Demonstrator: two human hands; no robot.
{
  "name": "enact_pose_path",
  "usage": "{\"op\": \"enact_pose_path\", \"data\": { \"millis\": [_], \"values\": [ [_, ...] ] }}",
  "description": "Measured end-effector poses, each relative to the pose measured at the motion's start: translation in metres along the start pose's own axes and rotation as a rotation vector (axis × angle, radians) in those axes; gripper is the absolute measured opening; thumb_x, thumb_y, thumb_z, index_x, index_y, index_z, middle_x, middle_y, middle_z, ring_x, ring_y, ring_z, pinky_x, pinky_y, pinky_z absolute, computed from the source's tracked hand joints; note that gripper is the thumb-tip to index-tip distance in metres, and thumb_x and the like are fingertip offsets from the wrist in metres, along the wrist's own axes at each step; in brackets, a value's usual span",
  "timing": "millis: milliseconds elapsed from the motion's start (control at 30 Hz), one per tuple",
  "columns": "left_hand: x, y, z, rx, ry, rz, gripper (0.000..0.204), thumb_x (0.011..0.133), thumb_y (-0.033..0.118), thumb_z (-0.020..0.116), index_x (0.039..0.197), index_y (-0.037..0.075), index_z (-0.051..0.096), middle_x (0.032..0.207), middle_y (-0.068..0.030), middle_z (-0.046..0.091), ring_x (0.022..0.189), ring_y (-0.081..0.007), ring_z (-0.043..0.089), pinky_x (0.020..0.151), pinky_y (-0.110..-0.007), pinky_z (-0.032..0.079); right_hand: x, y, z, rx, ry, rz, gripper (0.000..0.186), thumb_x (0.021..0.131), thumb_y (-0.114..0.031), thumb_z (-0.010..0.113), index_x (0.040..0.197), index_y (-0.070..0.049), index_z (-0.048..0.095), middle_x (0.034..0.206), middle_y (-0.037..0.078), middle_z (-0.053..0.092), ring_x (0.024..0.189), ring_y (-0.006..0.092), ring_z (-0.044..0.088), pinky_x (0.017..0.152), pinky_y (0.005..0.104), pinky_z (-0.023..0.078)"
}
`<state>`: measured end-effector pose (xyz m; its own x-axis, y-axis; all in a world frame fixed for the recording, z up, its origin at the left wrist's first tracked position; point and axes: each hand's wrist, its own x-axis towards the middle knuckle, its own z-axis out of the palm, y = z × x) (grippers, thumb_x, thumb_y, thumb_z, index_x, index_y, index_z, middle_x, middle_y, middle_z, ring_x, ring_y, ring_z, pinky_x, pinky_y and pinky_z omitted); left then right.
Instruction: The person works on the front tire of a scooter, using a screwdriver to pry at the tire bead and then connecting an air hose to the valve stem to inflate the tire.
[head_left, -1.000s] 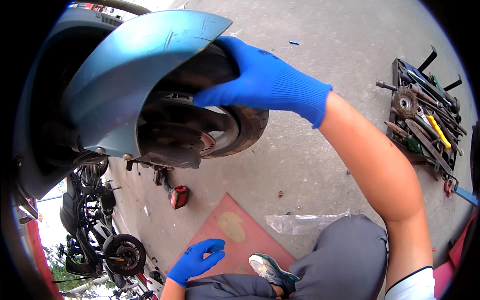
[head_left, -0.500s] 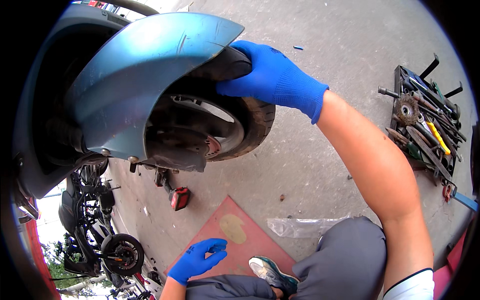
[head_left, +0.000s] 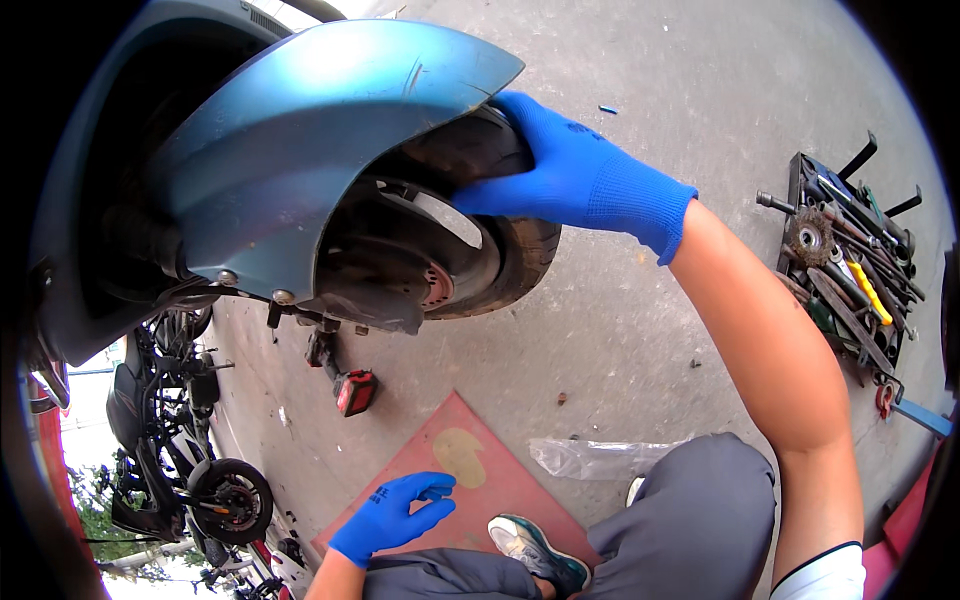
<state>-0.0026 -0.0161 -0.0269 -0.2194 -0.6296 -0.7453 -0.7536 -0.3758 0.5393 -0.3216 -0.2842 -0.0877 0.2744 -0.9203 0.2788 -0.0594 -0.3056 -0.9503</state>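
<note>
My right hand (head_left: pixel 580 175), in a blue knit glove, is wrapped round the upper part of a black tire (head_left: pixel 520 255) under a scuffed metallic-blue fender (head_left: pixel 250 150), its thumb reaching toward the spoked rim (head_left: pixel 450 215). Part of the wheel is shadowed, and the fender hides its far side. My left hand (head_left: pixel 400 510), gloved in blue too, hangs low above a red mat (head_left: pixel 530 490) with a faded yellow mark, fingers loosely bent and apart, holding nothing.
A tray of hand tools (head_left: pixel 850 260) lies at the right. A red-and-black power tool (head_left: pixel 352 390) rests on the concrete floor (head_left: pixel 600 350) below the wheel, near a plastic bag (head_left: pixel 590 458). Parked motorcycles (head_left: pixel 180 440) stand at the left; my grey-trousered knees frame the bottom.
The fender and tire have shifted right, and the fender's tip slightly down. My right hand has moved along with them. My left hand has barely moved.
</note>
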Motion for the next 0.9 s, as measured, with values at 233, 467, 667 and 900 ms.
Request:
{"op": "enact_pose_path", "data": {
  "millis": [233,467,667,900],
  "values": [
    [0.049,0.063,0.014,0.339,0.088,0.319,0.039,0.086,0.02,0.072,0.12,0.003,0.063,0.109,-0.0173,0.067,0.098,-0.0333,0.066,0.087,-0.04,0.051,0.035,-0.017,0.011,-0.232,0.049,-0.153,0.058,0.077,-0.054,0.073,0.116,-0.011,0.069,0.11,0.017,0.07,0.1,0.0323,0.068,0.091,0.0375,0.053],
    [0.118,0.174,-0.001,0.644,0.73,0.687,0.04,0.084,0.018,0.072,0.117,0.0,0.06,0.132,-0.0293,0.052,0.097,-0.0405,0.065,0.081,-0.043,0.053,0.032,0.004,-0.008,-0.296,0.05,-0.072,0.059,0.074,-0.052,0.076,0.114,-0.009,0.071,0.106,0.018,0.071,0.096,0.0309,0.07,0.09,0.0374,0.054],
    [0.132,0.193,-0.005,0.828,0.918,0.587,0.034,0.079,0.019,0.073,0.102,-0.001,0.059,0.135,-0.0295,0.048,0.088,-0.0364,0.066,0.072,-0.043,0.054,0.033,0.011,-0.008,-0.155,-0.014,-0.043,0.061,0.072,-0.052,0.078,0.116,-0.01,0.071,0.104,0.018,0.072,0.097,0.03,0.071,0.091,0.038,0.054],
    [0.148,0.217,-0.018,1.04,0.994,0.427,0.029,0.078,0.028,0.075,0.084,0.004,0.061,0.132,-0.0226,0.054,0.083,-0.0337,0.067,0.071,-0.039,0.055,0.032,0.008,-0.011,-0.132,-0.032,-0.038,0.062,0.073,-0.052,0.078,0.117,-0.008,0.07,0.104,0.018,0.072,0.098,0.0299,0.071,0.092,0.0391,0.054]
  ]
}}
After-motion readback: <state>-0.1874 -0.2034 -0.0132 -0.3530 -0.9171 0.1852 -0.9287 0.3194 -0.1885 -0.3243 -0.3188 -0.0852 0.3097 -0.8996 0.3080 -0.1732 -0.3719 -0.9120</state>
